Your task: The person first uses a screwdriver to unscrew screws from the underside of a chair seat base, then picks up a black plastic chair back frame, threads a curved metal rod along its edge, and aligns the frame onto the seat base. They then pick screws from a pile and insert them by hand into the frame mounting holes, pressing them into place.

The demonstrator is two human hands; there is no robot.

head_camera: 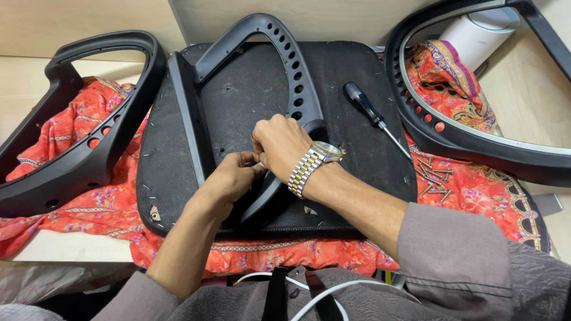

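A black chair seat (351,160) lies upside down on the bench, and a black plastic armrest frame (285,53) rests on it. My left hand (229,181) and my right hand (279,142) meet at the lower end of that armrest, fingers pinched together on something too small to make out. A metal watch is on my right wrist. A black-handled screwdriver (372,116) lies on the seat to the right of my hands. Several loose screws (433,177) lie on the red cloth beyond the seat's right edge.
A second black armrest (89,148) lies at the left on the red patterned cloth (83,208). A large black curved chair frame (464,142) sits at the right, with a white cylinder (482,32) behind it. A white cable crosses my lap.
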